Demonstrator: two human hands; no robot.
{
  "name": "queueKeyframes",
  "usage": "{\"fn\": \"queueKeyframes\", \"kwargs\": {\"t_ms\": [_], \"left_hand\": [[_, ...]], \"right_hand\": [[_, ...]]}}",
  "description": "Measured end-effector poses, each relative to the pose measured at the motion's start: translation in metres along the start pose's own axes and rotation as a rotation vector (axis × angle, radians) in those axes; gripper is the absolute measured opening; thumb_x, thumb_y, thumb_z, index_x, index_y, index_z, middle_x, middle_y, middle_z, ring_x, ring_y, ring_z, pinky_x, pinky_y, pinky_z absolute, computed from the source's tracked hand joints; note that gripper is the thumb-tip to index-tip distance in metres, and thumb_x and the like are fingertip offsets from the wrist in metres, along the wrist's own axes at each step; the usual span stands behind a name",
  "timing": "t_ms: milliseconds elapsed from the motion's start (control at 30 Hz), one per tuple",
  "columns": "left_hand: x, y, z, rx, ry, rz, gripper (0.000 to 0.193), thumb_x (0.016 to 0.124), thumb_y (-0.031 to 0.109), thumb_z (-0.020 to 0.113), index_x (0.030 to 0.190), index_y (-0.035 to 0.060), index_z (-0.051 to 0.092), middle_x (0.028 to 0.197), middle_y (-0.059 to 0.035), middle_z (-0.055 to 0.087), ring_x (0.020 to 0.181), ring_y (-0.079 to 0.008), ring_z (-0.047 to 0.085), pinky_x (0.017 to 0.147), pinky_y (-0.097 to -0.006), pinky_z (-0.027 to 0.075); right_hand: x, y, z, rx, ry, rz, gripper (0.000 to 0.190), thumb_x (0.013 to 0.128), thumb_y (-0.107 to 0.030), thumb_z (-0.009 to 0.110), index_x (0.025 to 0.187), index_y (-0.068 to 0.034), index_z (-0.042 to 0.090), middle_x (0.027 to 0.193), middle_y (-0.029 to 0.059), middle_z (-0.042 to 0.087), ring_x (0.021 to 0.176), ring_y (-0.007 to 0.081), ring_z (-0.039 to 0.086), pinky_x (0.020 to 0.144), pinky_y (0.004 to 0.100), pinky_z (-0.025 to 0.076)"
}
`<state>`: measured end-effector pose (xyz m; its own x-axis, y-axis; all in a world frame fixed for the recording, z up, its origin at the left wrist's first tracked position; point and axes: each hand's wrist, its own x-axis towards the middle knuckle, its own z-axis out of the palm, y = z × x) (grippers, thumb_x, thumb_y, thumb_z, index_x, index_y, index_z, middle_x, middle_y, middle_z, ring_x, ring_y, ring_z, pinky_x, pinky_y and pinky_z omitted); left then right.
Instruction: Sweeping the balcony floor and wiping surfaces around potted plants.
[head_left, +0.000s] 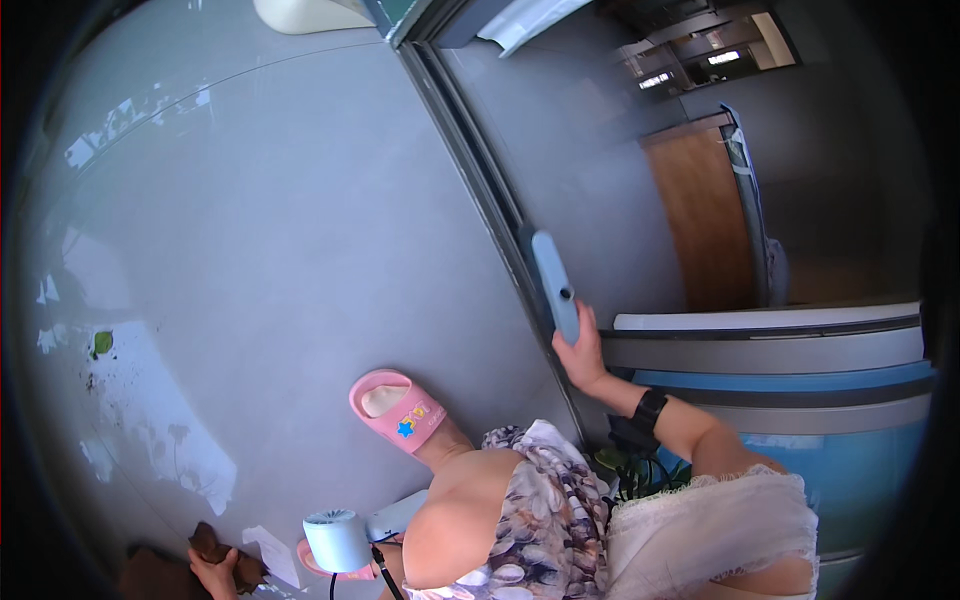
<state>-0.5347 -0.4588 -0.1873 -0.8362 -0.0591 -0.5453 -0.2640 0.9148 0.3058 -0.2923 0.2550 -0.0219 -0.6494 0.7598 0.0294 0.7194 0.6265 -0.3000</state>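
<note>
My right hand (583, 351), below a black wristband, is closed around the lower end of a long light-blue plastic object (556, 285) with a dark round spot, just above the sliding-door track (480, 180). At the bottom left, my left hand (216, 574) holds crumpled brown material (244, 570), possibly dry leaves, beside a white paper-like piece (271, 553). Near the lap a light-blue cylindrical device (336, 541) with a grille top and a cable hangs next to a pale-blue object (397, 516). Pink slippers (397, 412) are on my feet.
Glass door panels with grey frames (772, 352) stand at the right. Beyond the track are a brown wooden panel (701, 217) and a dark room. A green leaf (103, 343) and specks lie on the grey floor at left. A cream object (311, 15) stands at the top; a plant (637, 472) is beside me.
</note>
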Motion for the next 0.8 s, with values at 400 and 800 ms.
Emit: {"fn": "queueKeyframes", "kwargs": {"t_ms": [400, 800], "left_hand": [[-0.003, 0.017, 0.001, 0.090, 0.016, -0.049, 0.071, 0.054, 0.014, 0.083, 0.114, -0.0006, 0.049, 0.105, -0.0268, 0.054, 0.096, -0.0407, 0.053, 0.087, -0.0446, 0.043], [-0.047, 0.110, -0.036, 0.144, -0.097, -0.071, 0.083, 0.062, 0.029, 0.087, 0.124, -0.0107, 0.047, 0.119, -0.0272, 0.056, 0.108, -0.0336, 0.056, 0.096, -0.0418, 0.044]], "right_hand": [[0.105, 0.030, 0.084, 0.167, 0.050, -0.119, 0.052, 0.077, -0.009, 0.062, 0.125, 0.002, 0.045, 0.106, 0.0178, 0.050, 0.100, 0.0344, 0.053, 0.086, 0.0383, 0.043], [-0.074, 0.067, -0.025, 0.050, -0.153, 0.439, 0.050, 0.067, -0.003, 0.064, 0.115, -0.004, 0.049, 0.105, 0.0154, 0.058, 0.099, 0.0274, 0.057, 0.089, 0.0343, 0.043]]}}
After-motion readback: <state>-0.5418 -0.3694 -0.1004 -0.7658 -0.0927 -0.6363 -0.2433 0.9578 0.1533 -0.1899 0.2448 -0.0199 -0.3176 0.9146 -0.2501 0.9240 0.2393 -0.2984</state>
